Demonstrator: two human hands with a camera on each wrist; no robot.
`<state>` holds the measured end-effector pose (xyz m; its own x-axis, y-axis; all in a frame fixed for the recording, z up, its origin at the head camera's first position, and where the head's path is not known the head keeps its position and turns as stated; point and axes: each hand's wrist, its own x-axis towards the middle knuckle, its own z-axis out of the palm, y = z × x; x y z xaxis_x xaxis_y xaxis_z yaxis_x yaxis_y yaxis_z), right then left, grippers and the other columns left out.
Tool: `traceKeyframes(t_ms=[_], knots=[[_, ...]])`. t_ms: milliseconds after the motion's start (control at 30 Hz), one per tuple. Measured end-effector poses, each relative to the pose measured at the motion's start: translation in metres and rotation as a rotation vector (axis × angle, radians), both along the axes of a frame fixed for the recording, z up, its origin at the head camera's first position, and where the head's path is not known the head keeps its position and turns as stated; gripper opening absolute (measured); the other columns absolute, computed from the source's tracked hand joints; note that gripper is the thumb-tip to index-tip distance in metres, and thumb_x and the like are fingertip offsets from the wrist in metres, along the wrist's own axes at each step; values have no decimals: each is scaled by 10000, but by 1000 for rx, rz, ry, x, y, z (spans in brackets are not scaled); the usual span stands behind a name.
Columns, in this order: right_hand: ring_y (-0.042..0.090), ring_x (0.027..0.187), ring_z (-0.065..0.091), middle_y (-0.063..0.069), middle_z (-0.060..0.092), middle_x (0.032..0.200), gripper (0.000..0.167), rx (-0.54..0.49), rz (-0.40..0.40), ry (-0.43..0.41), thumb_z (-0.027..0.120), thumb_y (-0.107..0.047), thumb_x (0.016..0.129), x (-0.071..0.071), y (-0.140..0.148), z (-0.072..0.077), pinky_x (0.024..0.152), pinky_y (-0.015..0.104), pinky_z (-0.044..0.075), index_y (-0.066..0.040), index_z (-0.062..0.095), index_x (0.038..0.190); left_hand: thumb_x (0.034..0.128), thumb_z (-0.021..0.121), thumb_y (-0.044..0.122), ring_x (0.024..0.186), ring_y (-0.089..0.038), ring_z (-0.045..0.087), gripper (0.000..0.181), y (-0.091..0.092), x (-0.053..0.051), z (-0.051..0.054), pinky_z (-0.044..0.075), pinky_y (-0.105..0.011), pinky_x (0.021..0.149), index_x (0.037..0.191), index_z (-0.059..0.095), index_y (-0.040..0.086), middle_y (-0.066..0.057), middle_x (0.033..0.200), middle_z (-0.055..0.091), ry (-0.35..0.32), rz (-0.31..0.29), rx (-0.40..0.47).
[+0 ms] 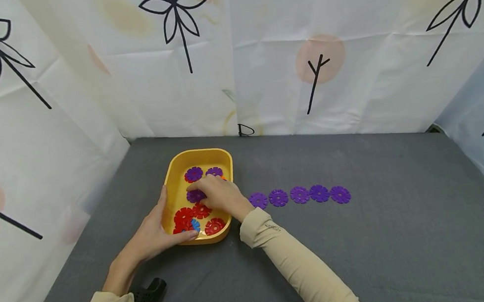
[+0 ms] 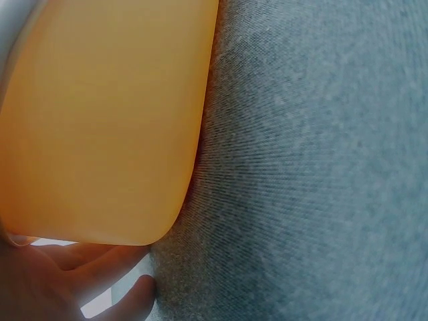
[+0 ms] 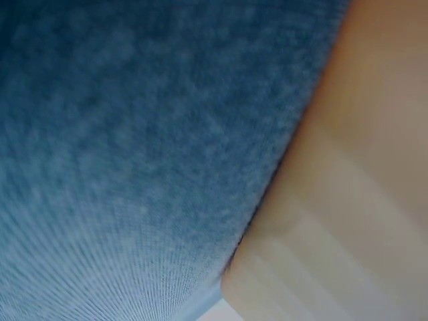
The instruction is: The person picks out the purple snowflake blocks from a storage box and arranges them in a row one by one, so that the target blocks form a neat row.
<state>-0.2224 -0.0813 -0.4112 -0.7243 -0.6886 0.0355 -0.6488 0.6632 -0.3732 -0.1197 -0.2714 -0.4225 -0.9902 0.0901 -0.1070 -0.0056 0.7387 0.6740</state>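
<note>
Inside the yellow tray [image 1: 177,190], a notched purple disc [image 1: 195,196] is lying under the fingers of your right hand [image 1: 220,193]. Those fingers are bending around it; whether they are pinching it, you cannot tell from these views. Handling estimate: the disc is looking light, thin and fairly stiff, perhaps slick like plastic, so its notched rim is offering the better hold, thumb and fingertip at opposite edges. Red discs [image 1: 183,215] and a blue disc [image 1: 195,225] are sitting nearer you. Your left hand [image 1: 155,234] is gripping the tray's near-left corner, thumb lying over the rim, fingers along the outer wall.

Right of the tray, five purple discs [image 1: 299,195] are forming a row on the grey cloth surface [image 1: 395,233]. Behind, a pale drape [image 1: 271,93] with black plant drawings is hanging at the surface's far edge.
</note>
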Motion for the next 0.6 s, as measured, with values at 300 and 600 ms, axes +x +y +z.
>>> traceKeyframes(t_ms=[300,600], knots=[[178,1179,672,-16,721,1301,441,-50,25,2,750,-148,931,0,4,2,975,282,577,-224,680,1359,784,812,578,1421,-415,391,1333,1,-1,-1,464,-595,1109,1642,-137,202,-207,1674,210,-16,5,-5],[196,832,660,100,769,1134,434,-401,173,-90,769,-76,907,7,24,9,750,145,535,-75,686,1333,782,810,586,1397,-404,423,1338,0,-1,0,495,-570,1085,1641,-143,206,-203,1651,247,-19,0,0]])
